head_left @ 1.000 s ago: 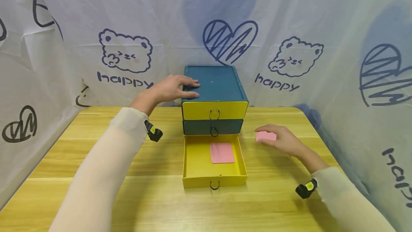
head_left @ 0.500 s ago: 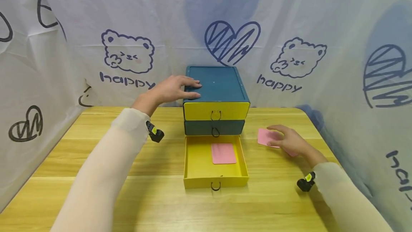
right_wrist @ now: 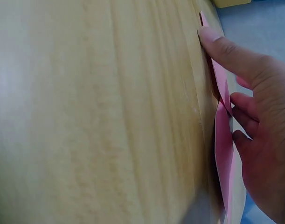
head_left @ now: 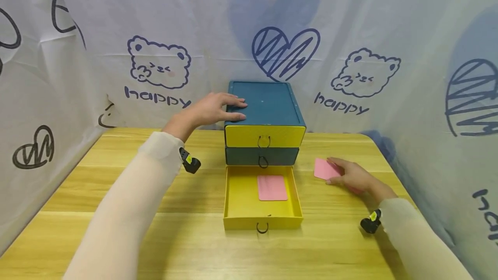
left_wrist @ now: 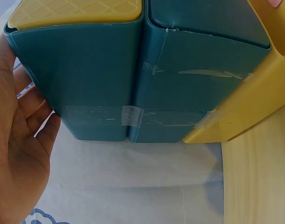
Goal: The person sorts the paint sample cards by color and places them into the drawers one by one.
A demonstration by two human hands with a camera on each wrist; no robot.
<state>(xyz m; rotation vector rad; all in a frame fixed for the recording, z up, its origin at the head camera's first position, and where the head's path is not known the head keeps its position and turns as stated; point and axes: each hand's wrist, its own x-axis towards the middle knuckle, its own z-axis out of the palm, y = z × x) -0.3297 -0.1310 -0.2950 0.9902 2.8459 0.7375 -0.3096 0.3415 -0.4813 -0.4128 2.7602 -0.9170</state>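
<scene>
A small blue drawer cabinet (head_left: 263, 106) stands at the table's back middle. My left hand (head_left: 208, 110) rests on the left of its top, fingers fairly straight; the left wrist view shows the curled lower fingers against the cabinet's edge. The bottom yellow drawer (head_left: 241, 207) is pulled out, with a pink square card (head_left: 272, 187) lying flat in it. To the right, my right hand (head_left: 355, 177) pinches another pink square card (head_left: 324, 169) by opposite edges, low over the table. Beneath that palm, a further pink card (right_wrist: 224, 151) shows in the right wrist view.
The top yellow drawer (head_left: 284, 136) and the middle blue drawer (head_left: 241, 156) are closed, each with a black loop handle. White printed cloth (head_left: 218, 20) hangs behind and at both sides of the wooden table (head_left: 186, 245). Clear tape (left_wrist: 133, 115) runs across the cabinet's side.
My right hand has drawn slightly back and right, uncovering more pink card, and its thumb and fingers have come to the card's edges. The left hand stays on the cabinet. The view shifts slightly.
</scene>
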